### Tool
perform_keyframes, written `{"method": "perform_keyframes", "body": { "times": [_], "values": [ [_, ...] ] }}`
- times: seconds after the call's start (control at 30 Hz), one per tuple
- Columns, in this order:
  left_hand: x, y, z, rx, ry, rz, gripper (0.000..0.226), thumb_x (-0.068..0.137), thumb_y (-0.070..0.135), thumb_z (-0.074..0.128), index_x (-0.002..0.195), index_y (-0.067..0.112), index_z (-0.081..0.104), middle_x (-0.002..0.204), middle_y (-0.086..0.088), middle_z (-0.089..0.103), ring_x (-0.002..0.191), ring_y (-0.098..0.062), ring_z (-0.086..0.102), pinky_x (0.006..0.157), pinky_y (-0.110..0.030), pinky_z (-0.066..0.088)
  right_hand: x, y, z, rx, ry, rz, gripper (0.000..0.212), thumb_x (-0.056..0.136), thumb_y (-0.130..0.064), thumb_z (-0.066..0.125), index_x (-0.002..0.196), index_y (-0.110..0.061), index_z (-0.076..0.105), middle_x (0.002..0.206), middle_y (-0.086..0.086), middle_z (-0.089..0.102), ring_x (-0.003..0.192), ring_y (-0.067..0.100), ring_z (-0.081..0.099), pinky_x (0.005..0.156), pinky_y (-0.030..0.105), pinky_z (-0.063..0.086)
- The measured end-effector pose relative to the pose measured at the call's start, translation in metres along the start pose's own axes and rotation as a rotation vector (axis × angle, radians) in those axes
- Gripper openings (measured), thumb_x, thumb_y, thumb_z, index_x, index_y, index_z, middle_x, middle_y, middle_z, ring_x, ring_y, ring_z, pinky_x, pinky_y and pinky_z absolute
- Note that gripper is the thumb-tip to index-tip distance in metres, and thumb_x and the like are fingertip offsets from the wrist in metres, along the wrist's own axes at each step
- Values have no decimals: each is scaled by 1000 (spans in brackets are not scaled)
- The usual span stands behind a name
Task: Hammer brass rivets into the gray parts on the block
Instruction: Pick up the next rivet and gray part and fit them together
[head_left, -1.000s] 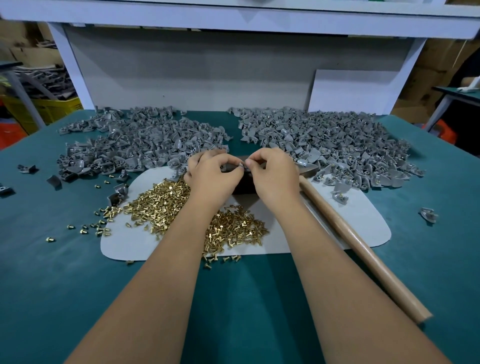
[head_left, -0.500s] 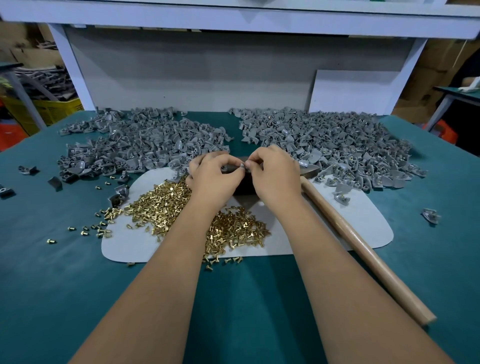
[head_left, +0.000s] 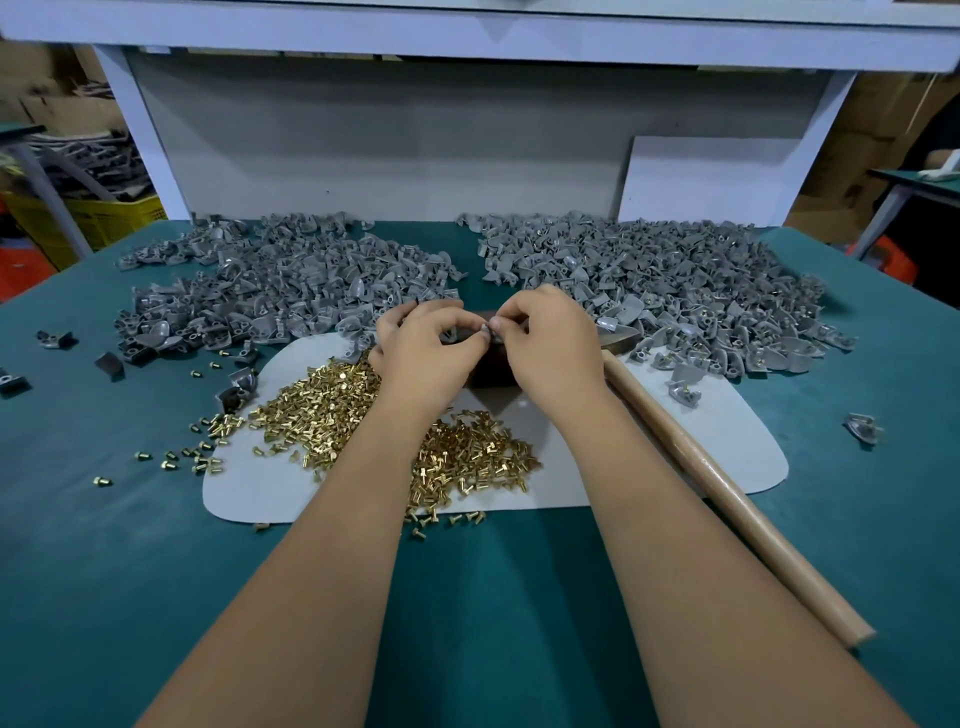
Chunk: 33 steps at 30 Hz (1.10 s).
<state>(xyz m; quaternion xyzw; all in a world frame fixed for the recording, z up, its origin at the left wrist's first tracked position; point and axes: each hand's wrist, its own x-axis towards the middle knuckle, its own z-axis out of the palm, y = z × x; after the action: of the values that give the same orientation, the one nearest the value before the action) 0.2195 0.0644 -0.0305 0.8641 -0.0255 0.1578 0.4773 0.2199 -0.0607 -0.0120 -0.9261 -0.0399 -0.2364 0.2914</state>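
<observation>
Your left hand (head_left: 426, 348) and right hand (head_left: 553, 343) hide most of the dark block (head_left: 491, 371), both pinching one small gray part (head_left: 485, 332), details unclear.

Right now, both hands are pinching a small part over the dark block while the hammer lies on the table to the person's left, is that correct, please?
Not quite. The head view shows the hammer lying to the person's right, its wooden handle running beside the right forearm. The rest holds: the left hand and right hand pinch a small part over the dark block.
</observation>
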Motion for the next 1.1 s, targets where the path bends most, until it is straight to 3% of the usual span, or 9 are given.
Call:
{"method": "perform_keyframes", "body": {
  "times": [0.1,0.23,0.37,0.7,0.87,1.1],
  "values": [
    [0,1,0,7,-11,-10,15,86,41,70,76,48,62,129,22,57,135,-13,21,93,-31,12,1,0,0,-15,-4,-7,11,92,-28,60,89,-23,69,96,-3,59,94,20,55,89,42,44],
    [0,1,0,28,-13,-17,13,86,44,70,76,47,61,130,22,57,135,-13,21,92,-31,12,1,0,0,-123,17,-107,13,92,-25,60,90,-17,69,95,-1,59,96,21,53,88,38,39],
    [0,2,0,39,-9,-26,13,86,44,69,76,47,61,130,23,56,135,-13,21,93,-31,12,-3,2,0,-59,17,-139,13,92,-20,59,88,-14,70,93,-1,59,93,21,54,86,38,41],
    [0,-1,0,12,3,-16,22,86,42,69,69,51,58,128,24,56,134,-12,21,91,-28,10,-2,3,6,154,8,17,14,87,-14,62,78,-24,64,90,-7,55,90,15,55,84,38,47],
    [0,0,2,25,3,-17,14,87,42,69,76,48,62,129,23,56,136,-14,20,91,-29,10,0,2,4,209,-10,74,17,87,-13,62,75,-25,60,91,-6,58,87,15,55,84,39,48],
    [1,-1,3,41,2,-9,19,86,44,70,72,49,59,131,21,57,135,-15,21,90,-30,9,4,-6,-1,-205,-33,-123,5,91,-15,58,93,-16,62,101,2,55,99,24,52,80,36,40]
  ]
}}
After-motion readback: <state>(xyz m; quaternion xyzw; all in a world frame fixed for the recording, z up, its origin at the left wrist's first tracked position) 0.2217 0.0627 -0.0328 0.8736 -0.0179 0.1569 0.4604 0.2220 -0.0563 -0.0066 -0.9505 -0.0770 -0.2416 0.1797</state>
